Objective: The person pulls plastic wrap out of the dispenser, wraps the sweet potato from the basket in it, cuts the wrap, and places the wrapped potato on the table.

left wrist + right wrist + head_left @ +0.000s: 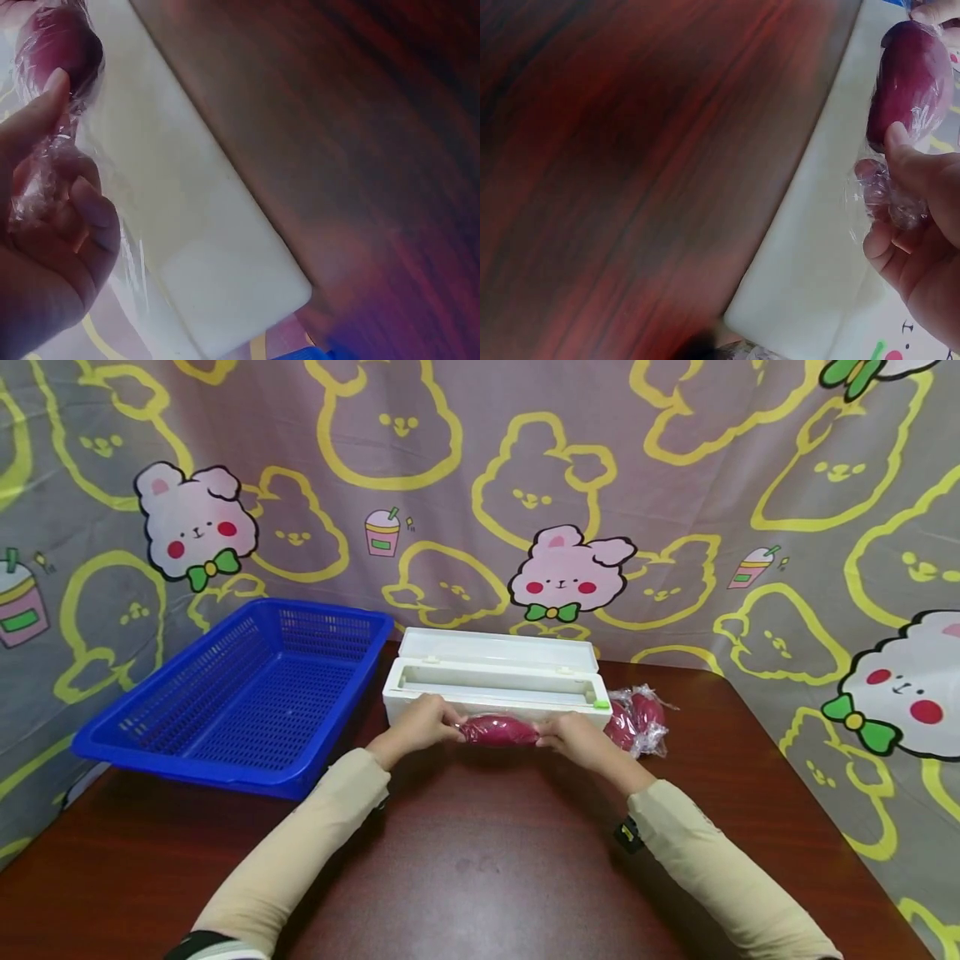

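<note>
An oval, purplish-red vegetable (498, 732) wrapped in clear cling film is held level between my hands, in front of a white cling film dispenser (491, 702). My left hand (427, 725) pinches the gathered film at its left end, the thumb lying by the vegetable in the left wrist view. At the other end, my right hand (577, 739) grips a bunch of crumpled film (900, 199), with the other fingers curled under the thumb. The dispenser's lid (498, 649) is raised at the back, and a green slider (601, 704) sits at its front right corner.
Wrapped red pieces (637, 720) lie on the brown table (480, 877) just right of the dispenser. A blue perforated basket (217, 766) stands at the left. Behind the table hangs a patterned cloth (442, 518).
</note>
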A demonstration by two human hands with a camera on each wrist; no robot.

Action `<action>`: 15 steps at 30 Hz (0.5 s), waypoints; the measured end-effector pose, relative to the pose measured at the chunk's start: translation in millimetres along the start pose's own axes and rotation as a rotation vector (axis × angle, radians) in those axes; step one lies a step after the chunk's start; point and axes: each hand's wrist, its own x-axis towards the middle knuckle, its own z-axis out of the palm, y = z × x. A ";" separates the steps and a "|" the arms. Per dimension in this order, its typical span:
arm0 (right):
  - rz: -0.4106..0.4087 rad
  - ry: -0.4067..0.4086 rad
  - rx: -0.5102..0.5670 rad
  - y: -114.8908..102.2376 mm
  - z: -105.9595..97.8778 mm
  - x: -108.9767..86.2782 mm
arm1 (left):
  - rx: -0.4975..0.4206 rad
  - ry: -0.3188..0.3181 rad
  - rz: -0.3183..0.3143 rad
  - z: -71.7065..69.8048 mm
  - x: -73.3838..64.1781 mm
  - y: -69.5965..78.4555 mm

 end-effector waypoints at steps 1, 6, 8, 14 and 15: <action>-0.012 0.005 -0.015 -0.4 0.8 0.2 | 0.020 -0.008 -0.004 0.2 -0.1 0.4; -0.067 0.009 -0.048 -1.0 4.0 1.2 | 0.104 -0.040 0.000 1.4 -1.7 2.6; -0.076 0.005 -0.038 -1.5 4.7 1.3 | 0.136 -0.034 -0.002 2.1 -1.7 3.5; -0.092 0.016 -0.124 -2.9 9.0 -0.1 | 0.210 -0.032 -0.045 6.9 -0.5 4.8; -0.095 0.018 -0.146 -2.9 9.8 -0.2 | 0.218 -0.033 -0.055 7.9 -0.5 5.0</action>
